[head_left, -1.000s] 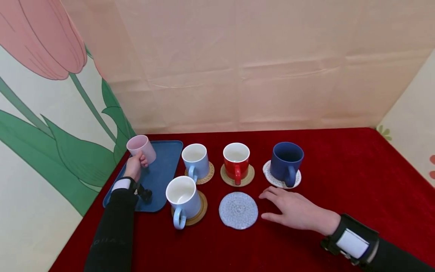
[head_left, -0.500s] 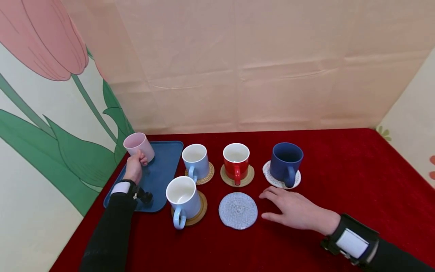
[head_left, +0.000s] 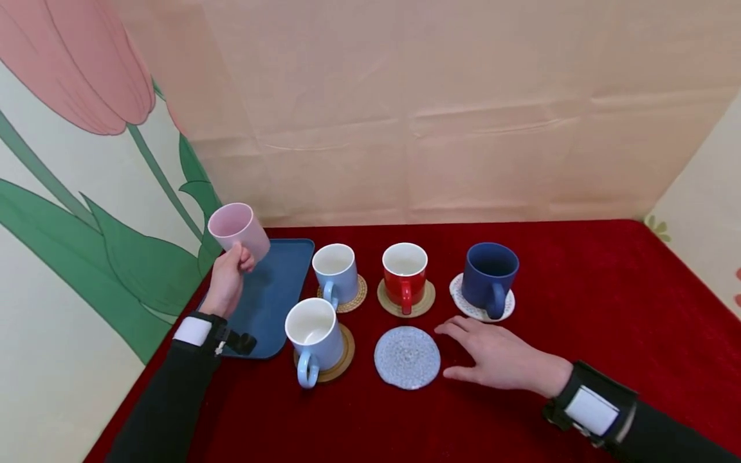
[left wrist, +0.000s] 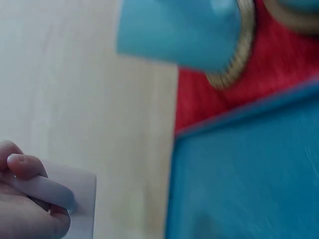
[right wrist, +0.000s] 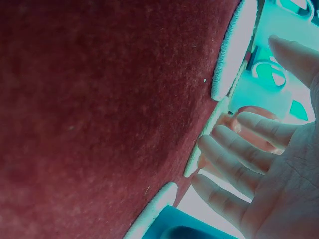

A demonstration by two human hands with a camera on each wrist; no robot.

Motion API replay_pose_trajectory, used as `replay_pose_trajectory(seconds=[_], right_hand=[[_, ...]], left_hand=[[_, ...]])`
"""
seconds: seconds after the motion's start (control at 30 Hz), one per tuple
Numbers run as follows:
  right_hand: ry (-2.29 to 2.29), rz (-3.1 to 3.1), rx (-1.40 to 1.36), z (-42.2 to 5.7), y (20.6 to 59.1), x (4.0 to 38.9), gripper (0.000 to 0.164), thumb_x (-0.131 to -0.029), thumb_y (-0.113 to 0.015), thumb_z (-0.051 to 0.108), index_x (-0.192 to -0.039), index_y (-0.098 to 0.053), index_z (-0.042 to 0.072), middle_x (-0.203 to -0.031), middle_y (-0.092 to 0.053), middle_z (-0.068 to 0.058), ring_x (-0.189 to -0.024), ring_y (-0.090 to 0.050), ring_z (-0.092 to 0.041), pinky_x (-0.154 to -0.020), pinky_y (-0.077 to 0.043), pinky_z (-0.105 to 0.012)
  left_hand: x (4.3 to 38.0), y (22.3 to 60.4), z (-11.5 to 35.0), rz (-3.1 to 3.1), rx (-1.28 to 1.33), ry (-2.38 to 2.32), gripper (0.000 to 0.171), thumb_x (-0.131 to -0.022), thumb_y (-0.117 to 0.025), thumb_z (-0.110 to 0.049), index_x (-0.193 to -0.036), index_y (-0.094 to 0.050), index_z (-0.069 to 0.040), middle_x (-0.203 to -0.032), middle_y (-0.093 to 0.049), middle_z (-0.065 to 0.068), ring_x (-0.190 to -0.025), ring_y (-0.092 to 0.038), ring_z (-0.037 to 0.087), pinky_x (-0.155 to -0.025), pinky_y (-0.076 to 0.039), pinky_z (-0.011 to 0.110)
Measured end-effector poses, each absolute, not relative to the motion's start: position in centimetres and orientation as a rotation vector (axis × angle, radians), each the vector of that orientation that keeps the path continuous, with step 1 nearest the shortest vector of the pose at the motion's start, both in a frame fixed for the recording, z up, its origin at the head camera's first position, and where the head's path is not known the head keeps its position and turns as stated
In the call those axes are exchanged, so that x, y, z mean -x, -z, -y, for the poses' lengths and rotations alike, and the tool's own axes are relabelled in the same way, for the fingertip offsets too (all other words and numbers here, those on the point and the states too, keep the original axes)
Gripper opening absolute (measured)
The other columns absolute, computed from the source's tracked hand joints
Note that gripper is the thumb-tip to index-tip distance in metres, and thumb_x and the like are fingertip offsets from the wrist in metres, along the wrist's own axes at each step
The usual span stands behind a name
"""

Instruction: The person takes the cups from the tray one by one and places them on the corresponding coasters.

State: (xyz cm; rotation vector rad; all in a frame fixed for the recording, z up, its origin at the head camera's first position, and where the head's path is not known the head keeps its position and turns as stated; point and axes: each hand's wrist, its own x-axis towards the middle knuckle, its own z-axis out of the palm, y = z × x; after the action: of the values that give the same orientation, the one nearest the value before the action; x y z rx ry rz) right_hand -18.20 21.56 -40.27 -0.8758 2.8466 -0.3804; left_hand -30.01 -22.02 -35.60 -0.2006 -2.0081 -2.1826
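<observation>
My left hand [head_left: 227, 283] grips the handle of a pink mug [head_left: 246, 235], which is tilted and raised above the blue tray [head_left: 278, 289]. In the left wrist view the fingers [left wrist: 30, 167] curl round that handle. My right hand [head_left: 498, 354] holds nothing; its fingers are spread just right of a bare grey-blue coaster [head_left: 408, 357]. In the right wrist view the open palm [right wrist: 284, 189] shows, fingers apart.
Two light blue mugs [head_left: 336, 270] [head_left: 315, 334] stand on tan coasters near the tray. A red mug [head_left: 404, 276] sits on a woven coaster [head_left: 425, 302], and a dark blue mug [head_left: 491, 276] on a white one [head_left: 466, 308]. Red cloth [head_left: 590, 289] covers the table.
My left hand has lifted the pink mug up off the tray. The right hand has barely shifted, and the other mugs stand where they were.
</observation>
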Motion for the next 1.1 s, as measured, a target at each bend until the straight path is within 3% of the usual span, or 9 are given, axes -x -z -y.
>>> replay_pose_trajectory(seconds=[0.53,1.1], right_hand=[[0.406,-2.782,0.879,-20.1,41.5,19.8,0.079,-0.078,-0.071,0.063,-0.138,-0.052,0.015,-0.123,-0.059,-0.002,-0.105,-0.056,-0.015,-0.089,-0.053,-0.041],[0.401,-2.785,0.887,-19.7,42.0,20.3,0.076,-0.076,-0.073,0.061,-0.135,-0.056,0.017,-0.12,-0.056,0.001,-0.103,-0.051,-0.012,-0.085,-0.052,-0.037]], left_hand=[[25.0,31.3,15.5,2.143,0.491,2.19,0.036,-0.109,-0.029,-0.02,-0.076,-0.039,-0.008,-0.072,-0.038,0.001,-0.075,-0.04,0.017,-0.078,-0.033,0.029],[21.4,31.7,11.0,2.176,0.523,2.271,0.038,-0.108,-0.028,-0.018,-0.073,-0.035,-0.003,-0.072,-0.036,0.005,-0.071,-0.038,0.016,-0.073,-0.032,0.026]])
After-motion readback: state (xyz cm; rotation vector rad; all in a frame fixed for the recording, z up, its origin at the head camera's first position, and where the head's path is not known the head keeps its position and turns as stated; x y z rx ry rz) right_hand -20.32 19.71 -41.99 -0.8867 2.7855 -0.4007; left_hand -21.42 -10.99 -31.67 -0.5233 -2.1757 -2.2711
